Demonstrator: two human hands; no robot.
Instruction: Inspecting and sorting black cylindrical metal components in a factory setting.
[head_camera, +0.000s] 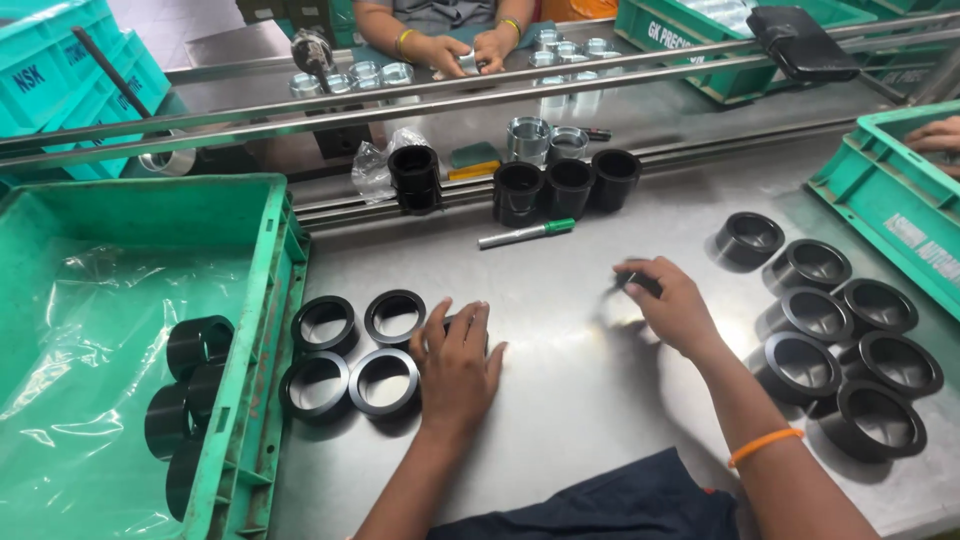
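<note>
Left hand (458, 362) lies flat over a black ring (466, 330) by the four-ring cluster (352, 350), probably steadying it, while I see right hand (668, 300) pinching a small dark tool (634, 283).

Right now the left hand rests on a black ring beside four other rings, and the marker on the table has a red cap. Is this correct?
Not quite: the marker has a green cap, not red, as the head view shows. The rest holds: the left hand rests on a black ring beside four other rings on the table.
</note>
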